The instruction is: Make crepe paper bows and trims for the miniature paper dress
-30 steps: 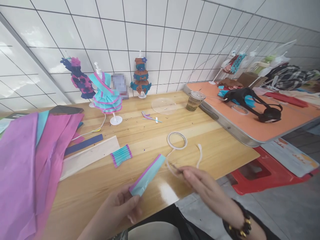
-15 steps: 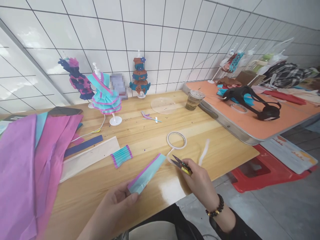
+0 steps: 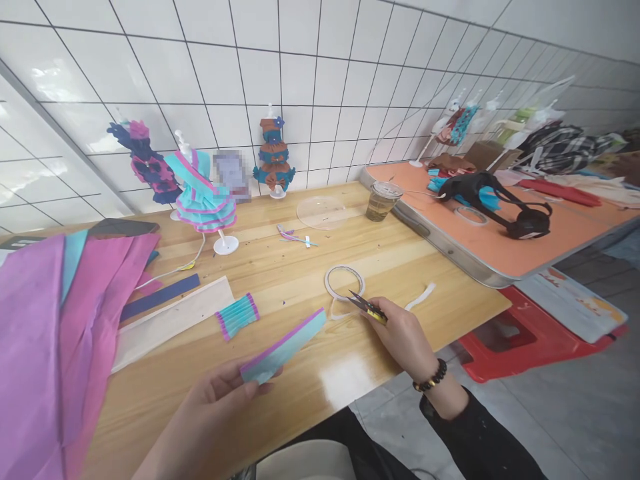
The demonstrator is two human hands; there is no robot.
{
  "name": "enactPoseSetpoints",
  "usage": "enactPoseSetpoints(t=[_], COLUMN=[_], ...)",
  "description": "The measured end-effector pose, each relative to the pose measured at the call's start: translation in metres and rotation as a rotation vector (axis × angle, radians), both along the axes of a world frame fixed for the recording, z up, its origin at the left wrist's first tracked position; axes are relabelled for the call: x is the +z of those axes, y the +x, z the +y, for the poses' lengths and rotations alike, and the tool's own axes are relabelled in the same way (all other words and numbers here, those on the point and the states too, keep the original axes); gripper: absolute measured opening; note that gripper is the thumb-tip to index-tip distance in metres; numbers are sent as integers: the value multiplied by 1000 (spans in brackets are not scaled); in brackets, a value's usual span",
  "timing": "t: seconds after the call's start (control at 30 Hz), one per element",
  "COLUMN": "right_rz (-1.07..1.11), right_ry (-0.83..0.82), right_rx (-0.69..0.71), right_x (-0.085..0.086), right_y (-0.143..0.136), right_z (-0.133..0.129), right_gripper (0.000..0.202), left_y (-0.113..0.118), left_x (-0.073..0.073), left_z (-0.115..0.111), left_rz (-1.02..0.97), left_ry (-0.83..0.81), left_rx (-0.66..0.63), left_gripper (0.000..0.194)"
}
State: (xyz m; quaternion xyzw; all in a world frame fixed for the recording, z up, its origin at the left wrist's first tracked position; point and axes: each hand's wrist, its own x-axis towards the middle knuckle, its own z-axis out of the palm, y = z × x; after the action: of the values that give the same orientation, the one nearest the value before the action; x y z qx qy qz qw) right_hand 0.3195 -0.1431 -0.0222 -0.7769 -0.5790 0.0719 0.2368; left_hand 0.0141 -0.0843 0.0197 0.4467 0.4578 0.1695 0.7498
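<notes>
My left hand (image 3: 227, 400) pinches the near end of a light-blue strip (image 3: 285, 348) with a purple edge, held tilted above the table. In my right hand (image 3: 403, 332) is a small pair of scissors or thread snips (image 3: 367, 307), dark blades pointing left and a yellow part showing. The blade tips reach the rim of a roll of double-sided tape (image 3: 329, 283), whose loose end curls on the wood below them. A white strip (image 3: 421, 297) lies just beyond my right hand. Left of the held strip rests a pleated turquoise piece (image 3: 238, 316) with purple edges.
Purple and pink sheets (image 3: 100, 280) cover the table's left side, beside a navy strip (image 3: 160, 298) and a cream strip (image 3: 175, 320). Small dressed stands (image 3: 203, 193) line the tiled wall. A lidded cup (image 3: 383, 202) stands by an orange-topped table (image 3: 480, 247); a red stool (image 3: 530, 353) is below.
My right hand has brought the scissors up to the tape roll, away from the strip's end. My left hand has drawn the blue strip slightly left. The whole view has shifted a little.
</notes>
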Motion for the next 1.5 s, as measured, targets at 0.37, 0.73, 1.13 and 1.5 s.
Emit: enactPoseSetpoints(t=[0.37, 0.73, 1.13, 1.5], right_rz=[698, 2098, 2261, 2159], right_ry=[102, -337, -229, -192], right_rx=[61, -134, -132, -96], right_x=[23, 17, 21, 18], right_y=[-60, -111, -121, -119], right_z=[-25, -15, 14, 21], right_gripper=[21, 35, 36, 30], left_y=[-14, -7, -6, -14], left_x=[-1, 10, 23, 15], left_z=[1, 3, 2, 14], left_rz=[22, -181, -290, -344], left_ry=[-54, -207, -228, -260], left_rx=[73, 216, 247, 275], left_gripper=[34, 30, 23, 22])
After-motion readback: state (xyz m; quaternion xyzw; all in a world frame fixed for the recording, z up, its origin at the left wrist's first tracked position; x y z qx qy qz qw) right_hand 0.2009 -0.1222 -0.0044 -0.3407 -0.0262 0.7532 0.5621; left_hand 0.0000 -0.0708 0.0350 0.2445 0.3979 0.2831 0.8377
